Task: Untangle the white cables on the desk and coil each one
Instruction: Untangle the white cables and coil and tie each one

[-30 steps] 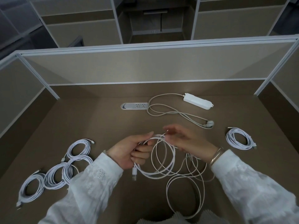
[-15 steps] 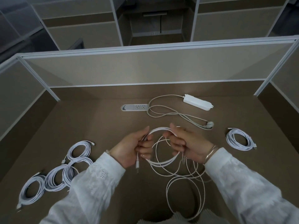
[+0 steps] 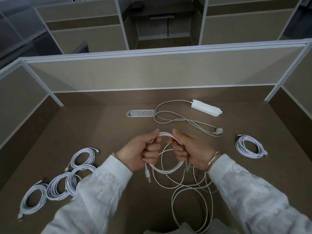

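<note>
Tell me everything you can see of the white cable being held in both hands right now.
The white cable is thin, smooth-looking and partly coiled: several turns form a loop held above the desk. The left hand grips the loop's left side, the right hand its right side, with thumbs on the top arc. A connector end hangs below the left hand. The uncoiled rest trails down in loose, overlapping loops toward the near desk edge, where it runs out of view.

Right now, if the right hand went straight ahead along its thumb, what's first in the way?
Probably the grey cord of the power strip, looped on the desk beyond the right hand. The hand looks raised, so it might pass over.
</note>
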Motion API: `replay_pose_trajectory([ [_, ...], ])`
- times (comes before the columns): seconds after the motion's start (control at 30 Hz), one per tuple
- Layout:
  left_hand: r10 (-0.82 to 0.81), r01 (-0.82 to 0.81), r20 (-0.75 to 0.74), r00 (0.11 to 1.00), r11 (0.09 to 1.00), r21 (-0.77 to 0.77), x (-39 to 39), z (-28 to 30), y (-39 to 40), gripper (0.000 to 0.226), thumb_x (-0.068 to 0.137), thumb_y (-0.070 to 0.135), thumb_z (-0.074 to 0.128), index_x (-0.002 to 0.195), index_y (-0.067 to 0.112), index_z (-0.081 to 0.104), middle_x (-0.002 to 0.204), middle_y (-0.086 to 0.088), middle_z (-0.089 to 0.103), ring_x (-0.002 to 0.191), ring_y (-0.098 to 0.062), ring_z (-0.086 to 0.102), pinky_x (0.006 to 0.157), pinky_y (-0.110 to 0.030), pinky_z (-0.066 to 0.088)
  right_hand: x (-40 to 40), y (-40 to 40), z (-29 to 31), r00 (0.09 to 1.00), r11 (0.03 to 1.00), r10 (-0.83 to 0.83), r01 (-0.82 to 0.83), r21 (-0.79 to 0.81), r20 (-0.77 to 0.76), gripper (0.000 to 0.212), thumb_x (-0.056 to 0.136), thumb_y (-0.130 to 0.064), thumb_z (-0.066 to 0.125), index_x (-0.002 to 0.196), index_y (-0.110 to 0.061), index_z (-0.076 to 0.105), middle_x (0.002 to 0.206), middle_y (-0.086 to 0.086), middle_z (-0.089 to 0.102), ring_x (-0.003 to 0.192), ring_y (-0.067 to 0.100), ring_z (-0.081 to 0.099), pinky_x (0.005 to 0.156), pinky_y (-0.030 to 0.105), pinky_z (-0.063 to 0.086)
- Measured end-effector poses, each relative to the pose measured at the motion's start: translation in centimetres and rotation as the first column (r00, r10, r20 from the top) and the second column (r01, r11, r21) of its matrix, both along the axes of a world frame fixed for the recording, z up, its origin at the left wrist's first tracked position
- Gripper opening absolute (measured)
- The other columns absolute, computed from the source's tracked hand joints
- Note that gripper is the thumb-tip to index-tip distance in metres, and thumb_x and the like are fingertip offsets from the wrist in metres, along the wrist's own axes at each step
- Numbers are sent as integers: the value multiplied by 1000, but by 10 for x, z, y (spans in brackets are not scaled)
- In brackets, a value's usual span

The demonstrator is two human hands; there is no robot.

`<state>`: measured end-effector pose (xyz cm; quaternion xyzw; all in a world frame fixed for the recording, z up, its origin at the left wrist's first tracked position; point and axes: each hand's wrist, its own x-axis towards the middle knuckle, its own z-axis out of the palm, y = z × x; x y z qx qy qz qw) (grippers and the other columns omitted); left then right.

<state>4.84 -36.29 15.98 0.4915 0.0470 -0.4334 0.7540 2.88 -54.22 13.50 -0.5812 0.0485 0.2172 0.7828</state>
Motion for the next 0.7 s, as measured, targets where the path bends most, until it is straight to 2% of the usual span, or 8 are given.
replay_pose_trajectory([
  [0.07,77,-78,51,996,997,17,7,8,2,27,88,36,48,67,19,45,45,10,14,42,-8,3,37,-18,5,3,2,-12,1000,997,-17,17,-79,4,65,78,-63,51,91,-1,65,60,5,60,50,17,54,56,29,49],
  [0.13,169,-169,81,982,986,-14,17,18,9,25,87,34,47,68,19,44,43,11,20,43,-9,3,37,-19,6,3,0,-24,1000,992,7,-11,-125,-28,64,73,-65,51,86,-5,68,70,7,68,60,22,63,66,32,53],
  [0.2,282,-273,112,953,958,-82,28,30,22,26,88,34,45,67,19,45,42,11,21,43,-8,3,35,-18,9,-3,-6,-34,999,974,51,-49,-221,3,49,78,-52,53,81,-5,66,66,8,66,58,19,61,61,25,52],
  [0.3,427,-405,145,892,900,-160,46,50,48,29,92,34,43,67,19,45,47,10,11,43,-7,3,33,-17,13,-14,-24,-48,986,918,77,-11,-397,151,20,93,-19,56,84,-2,61,67,7,62,57,12,58,60,19,47],
  [0.43,497,-476,196,846,867,-145,51,52,63,36,101,35,35,70,19,42,44,10,18,43,-8,4,31,-16,15,-15,-35,-49,963,868,18,118,-483,267,12,93,-3,54,81,-7,54,68,7,65,53,8,56,59,23,46],
  [0.5,514,-499,229,827,858,-124,49,45,60,37,103,35,32,71,19,40,43,10,21,38,-6,8,31,-15,15,-16,-29,-41,945,794,35,172,-584,326,15,94,-9,55,79,-13,54,68,4,67,46,6,51,54,22,43],
  [0.6,515,-513,283,809,854,-88,46,36,51,39,104,35,31,70,19,39,45,9,22,33,-3,17,34,-17,15,-25,-13,-17,891,630,176,225,-744,419,15,95,-18,53,80,-16,56,65,-2,66,45,3,52,54,15,39],
  [0.7,490,-525,400,775,851,-26,40,32,40,39,104,33,33,69,18,37,48,7,22,36,-6,18,38,-18,16,-34,5,14,845,500,329,223,-837,421,16,95,-23,49,80,-25,54,65,-6,63,55,3,55,64,23,43],
])
